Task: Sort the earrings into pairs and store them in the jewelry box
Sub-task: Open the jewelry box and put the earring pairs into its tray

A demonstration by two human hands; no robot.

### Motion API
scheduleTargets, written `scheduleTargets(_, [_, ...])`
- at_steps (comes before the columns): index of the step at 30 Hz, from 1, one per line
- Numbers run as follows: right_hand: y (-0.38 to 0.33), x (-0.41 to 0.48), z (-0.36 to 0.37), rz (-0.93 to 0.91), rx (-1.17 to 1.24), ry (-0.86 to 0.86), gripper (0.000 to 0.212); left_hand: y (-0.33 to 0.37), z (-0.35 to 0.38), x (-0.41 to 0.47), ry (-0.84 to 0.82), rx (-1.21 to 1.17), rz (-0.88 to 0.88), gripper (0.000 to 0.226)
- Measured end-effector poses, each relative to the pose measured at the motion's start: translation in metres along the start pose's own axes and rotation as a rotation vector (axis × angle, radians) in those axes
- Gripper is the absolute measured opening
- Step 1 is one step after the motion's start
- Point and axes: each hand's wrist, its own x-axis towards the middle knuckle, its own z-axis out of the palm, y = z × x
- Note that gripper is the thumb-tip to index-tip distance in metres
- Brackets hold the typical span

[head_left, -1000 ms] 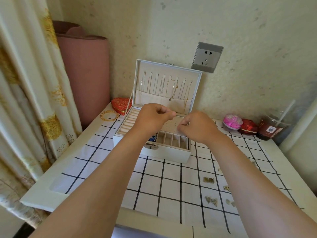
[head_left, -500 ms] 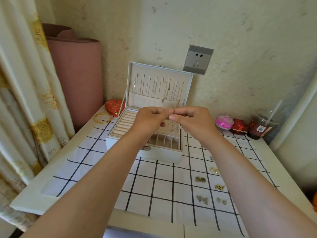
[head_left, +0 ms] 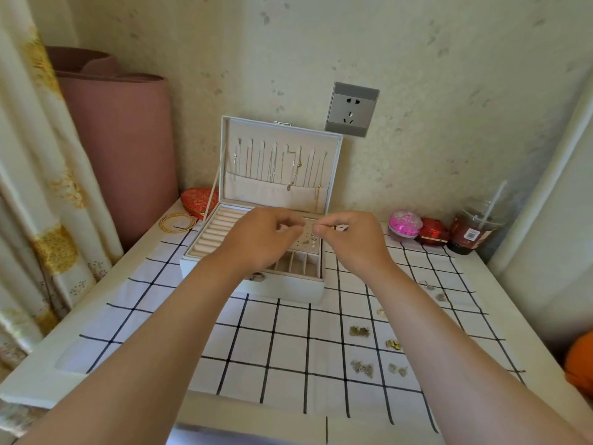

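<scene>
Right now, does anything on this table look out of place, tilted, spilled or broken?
Nothing stands out. The jewelry box sits open and level, the loose earrings lie in small groups on the checked cloth, and the drink cup stands upright with no spill.

Speckled cream wall [head_left: 417,59], grey socket [head_left: 351,109], patterned curtain [head_left: 38,187], white table [head_left: 144,252], checked cloth [head_left: 288,348]

1. I see the box [head_left: 288,289] on the cloth [head_left: 256,342], toward the rear of the table [head_left: 32,380], with its lid up before the wall.
2. The socket [head_left: 351,109] is on the wall behind it, to the right.
3. The bangles [head_left: 176,222] lie left of the box.
4. The earrings [head_left: 359,331] lie on the cloth, front right of the box.
5. The cup [head_left: 471,231] stands at rear right.
6. My left hand [head_left: 260,239] and right hand [head_left: 349,239] hover over the box.
</scene>
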Motion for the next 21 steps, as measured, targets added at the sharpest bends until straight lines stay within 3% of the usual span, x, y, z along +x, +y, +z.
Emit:
scheduleTargets(2, [0.006, -0.001, 0.007, -0.077, -0.263, -0.011, 0.007, -0.010, 0.004, -0.001, 0.004, 0.365, 0.100, 0.028])
scheduleTargets(4, [0.008, -0.003, 0.011, -0.126, -0.401, -0.056, 0.009, -0.015, 0.008, -0.003, -0.046, 0.521, 0.147, 0.036])
scheduleTargets(14, [0.003, -0.001, 0.023, -0.225, -0.630, -0.052, 0.014, -0.020, 0.013, -0.001, -0.096, 0.509, 0.150, 0.043])
scheduleTargets(21, [0.004, 0.000, 0.016, -0.247, -0.647, -0.181, 0.014, -0.019, 0.010, -0.004, -0.116, 0.494, 0.143, 0.046])
